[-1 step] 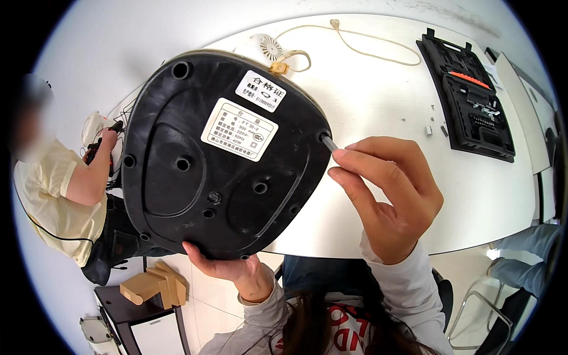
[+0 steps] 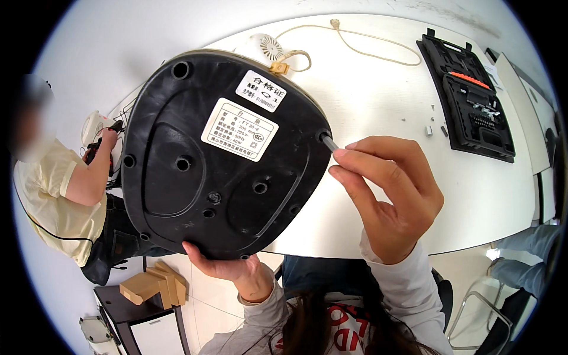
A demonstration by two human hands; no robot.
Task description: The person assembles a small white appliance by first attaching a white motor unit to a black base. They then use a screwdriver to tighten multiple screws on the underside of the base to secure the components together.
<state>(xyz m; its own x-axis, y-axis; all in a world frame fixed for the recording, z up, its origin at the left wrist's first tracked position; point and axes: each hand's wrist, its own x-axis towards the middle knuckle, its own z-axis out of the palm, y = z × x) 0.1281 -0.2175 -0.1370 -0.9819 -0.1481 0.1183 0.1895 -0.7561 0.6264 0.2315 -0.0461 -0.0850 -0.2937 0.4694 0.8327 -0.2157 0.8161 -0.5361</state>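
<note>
The black plastic base of a table fan (image 2: 225,201) is tipped up, its labelled underside facing me. Round screw holes run along its rim and middle. Its lower edge rests in my left hand (image 2: 228,269), whose thumb lies on the underside and whose other fingers are hidden behind. Between the thumb and index finger of my right hand (image 2: 393,189) is a short grey metal driver bit (image 2: 331,144). The bit's far end sits in the hole at the base's right edge; its tip is hidden there. A white vented fan part (image 2: 260,46) shows behind the base.
A pale power cord (image 2: 373,54) curves across the white table (image 2: 378,100). On the right lies an open black tool case (image 2: 473,118) with bits and sockets, small metal pieces (image 2: 429,131) beside it. Another person (image 2: 83,177) works at the left. Cardboard boxes (image 2: 145,287) stand below left.
</note>
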